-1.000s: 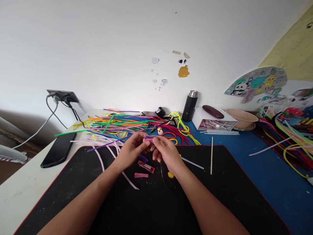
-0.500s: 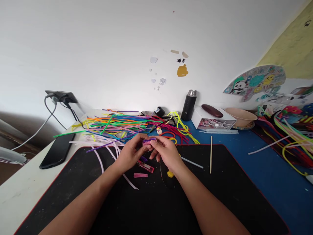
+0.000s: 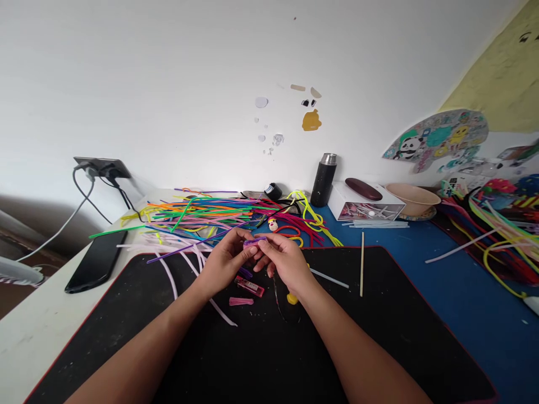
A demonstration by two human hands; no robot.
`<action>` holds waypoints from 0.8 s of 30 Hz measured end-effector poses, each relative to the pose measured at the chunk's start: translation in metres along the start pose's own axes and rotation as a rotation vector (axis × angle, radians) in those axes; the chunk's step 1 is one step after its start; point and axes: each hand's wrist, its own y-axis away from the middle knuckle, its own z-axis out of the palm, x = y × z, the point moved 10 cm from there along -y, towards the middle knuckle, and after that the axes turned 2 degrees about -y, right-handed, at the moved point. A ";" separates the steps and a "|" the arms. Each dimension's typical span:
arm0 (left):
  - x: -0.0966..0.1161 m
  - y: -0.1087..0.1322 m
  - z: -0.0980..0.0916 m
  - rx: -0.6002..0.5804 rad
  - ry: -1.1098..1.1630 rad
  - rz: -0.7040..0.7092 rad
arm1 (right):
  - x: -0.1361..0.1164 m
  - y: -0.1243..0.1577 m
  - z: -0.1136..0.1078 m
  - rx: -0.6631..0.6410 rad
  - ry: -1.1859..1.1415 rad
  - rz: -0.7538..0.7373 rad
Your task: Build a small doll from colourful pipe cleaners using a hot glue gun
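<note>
Between my two hands, a small bundle of pink and purple pipe cleaners [image 3: 254, 243] is pinched above the black mat. My left hand [image 3: 224, 261] grips its left end with thumb and fingers, while my right hand [image 3: 285, 261] closes on its right end. On the mat beneath them lie a red lighter [image 3: 249, 286] and a short pink pipe-cleaner piece [image 3: 241, 301]. A thin wire [image 3: 277, 297] curves down below my right hand. Partly hidden by my right wrist is a yellow object [image 3: 292, 298].
Many coloured pipe cleaners [image 3: 206, 212] spread behind the mat [image 3: 362, 348]. A wooden stick [image 3: 362, 264] and a clear glue stick [image 3: 330, 278] lie to the right. A black flask [image 3: 324, 179], white box [image 3: 337, 203] and bowl [image 3: 412, 196] stand by the wall. At left lies a phone [image 3: 97, 261].
Both hands keep their hold on the pink and purple bundle, with its position nearly the same. The whole view has shifted slightly.
</note>
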 end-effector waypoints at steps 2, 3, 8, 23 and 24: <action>-0.001 0.000 0.002 -0.029 0.023 -0.022 | 0.000 -0.001 -0.002 0.014 0.001 -0.003; -0.002 -0.001 0.002 -0.036 0.033 -0.033 | 0.000 -0.001 -0.002 0.020 0.001 -0.003; -0.004 -0.003 -0.003 -0.007 0.116 -0.087 | 0.000 0.000 0.000 0.001 0.008 0.004; 0.056 0.010 -0.033 0.344 -0.255 0.185 | -0.002 0.000 -0.003 0.060 -0.012 0.000; 0.071 0.017 -0.032 0.372 -0.264 0.244 | -0.002 0.000 -0.005 0.072 -0.018 0.001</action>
